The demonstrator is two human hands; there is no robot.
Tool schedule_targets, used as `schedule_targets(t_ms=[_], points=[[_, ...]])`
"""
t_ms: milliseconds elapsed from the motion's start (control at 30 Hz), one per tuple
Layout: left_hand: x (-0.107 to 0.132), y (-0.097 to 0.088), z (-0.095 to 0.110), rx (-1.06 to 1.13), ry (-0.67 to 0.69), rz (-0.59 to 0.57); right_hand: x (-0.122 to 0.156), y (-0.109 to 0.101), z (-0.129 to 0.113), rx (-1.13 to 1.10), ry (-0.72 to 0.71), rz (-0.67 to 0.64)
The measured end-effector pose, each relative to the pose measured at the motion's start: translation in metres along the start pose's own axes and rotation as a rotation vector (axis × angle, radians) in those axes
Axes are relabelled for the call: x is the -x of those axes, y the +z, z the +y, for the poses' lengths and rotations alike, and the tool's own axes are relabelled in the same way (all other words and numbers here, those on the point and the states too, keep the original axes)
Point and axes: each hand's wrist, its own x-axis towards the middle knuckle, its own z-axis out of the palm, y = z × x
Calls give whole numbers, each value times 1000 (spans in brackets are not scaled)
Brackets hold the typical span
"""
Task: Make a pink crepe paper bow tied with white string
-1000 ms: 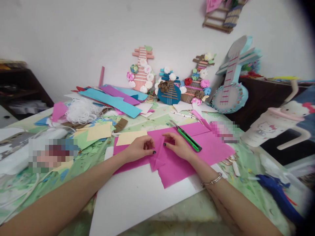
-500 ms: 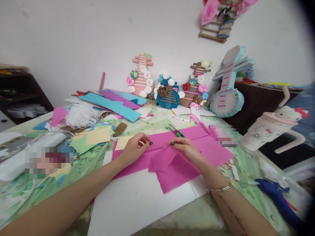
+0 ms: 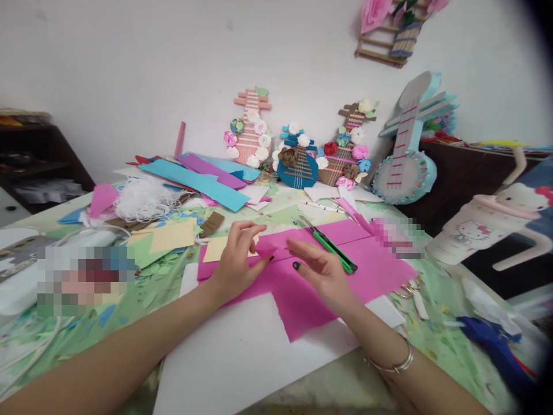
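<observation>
A magenta sheet of crepe paper (image 3: 384, 256) lies folded across a white board (image 3: 216, 351). Over its left part is my left hand (image 3: 235, 259), fingers lightly bent and thumb apart from them. My right hand (image 3: 322, 276) hovers over the middle of the sheet, its fingers stretched out and its thumb spread away. A raised bit of the magenta paper shows between the two hands; I cannot tell whether the fingertips touch it. Just beyond my right hand, a green utility knife (image 3: 332, 251) rests on the paper with its blade out. Beside my left hand lies a cream paper piece (image 3: 211, 249).
Paper scraps (image 3: 173, 236) and white string (image 3: 144, 199) cover the left side. Decorated lute-shaped crafts (image 3: 298, 164) lean on the wall behind. A white tumbler (image 3: 475, 230) and a blue-handled tool (image 3: 492, 351) stand and lie at the right.
My right hand has opened and moved slightly down, uncovering the utility knife. The loose paper flap it pinched has changed shape. My left fingers have lifted and spread.
</observation>
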Motion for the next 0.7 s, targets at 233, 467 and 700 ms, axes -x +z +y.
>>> schedule_targets(t_ms=[233, 467, 700], points=[[-1, -7, -2, 77, 90, 36, 2, -1, -7, 589, -358, -71], [-1, -2, 2, 143, 165, -108, -11, -18, 16, 692, -461, -2], [-1, -3, -8, 53, 199, -494, -15, -28, 15, 820, -458, -300]])
